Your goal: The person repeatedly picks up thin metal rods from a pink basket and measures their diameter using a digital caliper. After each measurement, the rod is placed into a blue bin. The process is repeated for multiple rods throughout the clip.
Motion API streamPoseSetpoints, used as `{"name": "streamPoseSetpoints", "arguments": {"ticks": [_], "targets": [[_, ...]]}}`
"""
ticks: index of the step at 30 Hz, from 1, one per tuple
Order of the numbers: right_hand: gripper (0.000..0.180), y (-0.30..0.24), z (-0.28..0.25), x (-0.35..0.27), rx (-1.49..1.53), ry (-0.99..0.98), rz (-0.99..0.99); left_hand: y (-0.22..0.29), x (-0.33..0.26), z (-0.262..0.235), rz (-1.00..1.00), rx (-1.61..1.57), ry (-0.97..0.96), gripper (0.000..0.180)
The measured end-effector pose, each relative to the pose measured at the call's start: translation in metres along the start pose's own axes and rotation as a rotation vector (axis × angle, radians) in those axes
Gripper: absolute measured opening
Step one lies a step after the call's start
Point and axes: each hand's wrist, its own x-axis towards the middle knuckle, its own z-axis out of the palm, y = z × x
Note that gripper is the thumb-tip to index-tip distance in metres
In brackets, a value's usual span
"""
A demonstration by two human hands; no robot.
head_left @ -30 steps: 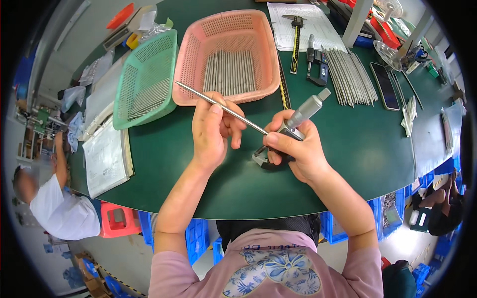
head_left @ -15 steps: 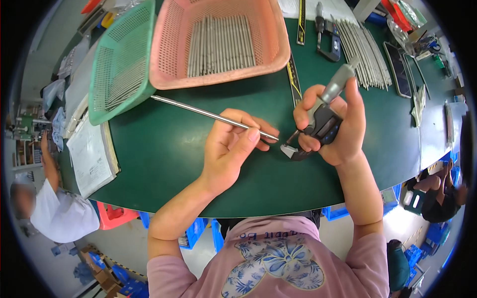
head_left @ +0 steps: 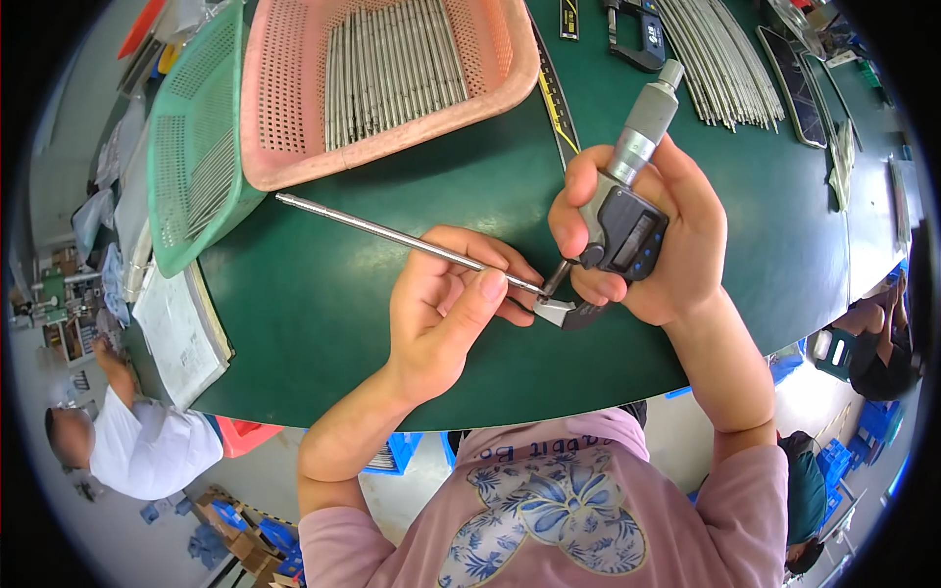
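A slim shiny metal rod (head_left: 382, 231) is pinched between the thumb and fingers of my left hand (head_left: 443, 312). It slants from the upper left down to its right end. My right hand (head_left: 676, 230) is wrapped round a digital micrometer (head_left: 627, 220) with a grey barrel and a dark display body. The right tip of the rod lies in the gap between the micrometer's anvil and spindle. Whether both jaw faces touch the rod is too small to tell.
Beyond my hands stand a pink basket (head_left: 392, 145) with a row of metal rods and a green basket (head_left: 162, 196) with more rods. Farther right lie a second micrometer (head_left: 642, 39), a bundle of rods (head_left: 725, 73) and a phone (head_left: 792, 88). Papers (head_left: 181, 338) lie at left; people sit both sides.
The micrometer has come left and the rod's right tip has entered its jaw gap. Before, the tip was just outside. The view has also shifted a little.
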Motion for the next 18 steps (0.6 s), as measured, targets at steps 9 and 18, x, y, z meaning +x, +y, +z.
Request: {"name": "streamPoseSetpoints", "arguments": {"ticks": [9,18], "targets": [[0.060,0.0023,0.0021,-0.0022,0.020,-0.024,-0.025,-0.0020,-0.0016,-0.0009,0.020,0.008,-0.015,0.016],[0.063,0.0012,0.0001,-0.0029,-0.069,0.046,-0.007,-0.0023,-0.0007,0.0009,-0.001,-0.004,-0.020,0.014]]}}
